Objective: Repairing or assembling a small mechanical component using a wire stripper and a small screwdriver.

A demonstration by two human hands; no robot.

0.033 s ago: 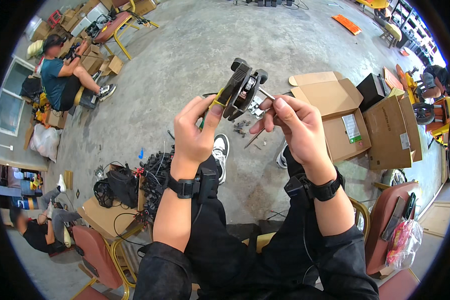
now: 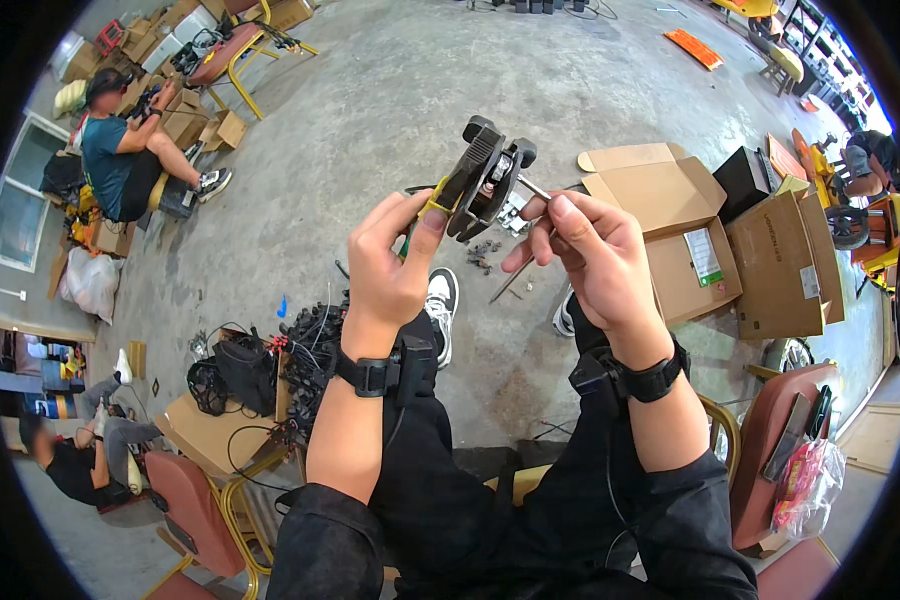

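Note:
My left hand (image 2: 395, 255) is closed on a black mechanical part with rounded knobs (image 2: 477, 185), raised in front of me. A bit of yellow shows on it by my fingertips, and metal shows in its open middle. My right hand (image 2: 600, 255) pinches a thin bent metal rod, seemingly a hex key (image 2: 505, 287). One end of the rod reaches the right side of the black part; the other points down, and my fingers hide the bend. Small metal pieces (image 2: 484, 255) lie on the floor beyond my hands.
Open cardboard boxes (image 2: 705, 270) stand to the right. A heap of black cables and parts (image 2: 315, 345) and a black bag (image 2: 250, 370) are at the left. Red chairs (image 2: 192, 510) flank me. Two people (image 2: 120, 150) sit at the left; another is at the far right.
The fingers of my right hand have shifted slightly around the metal rod. My left hand and the black part have stayed in place.

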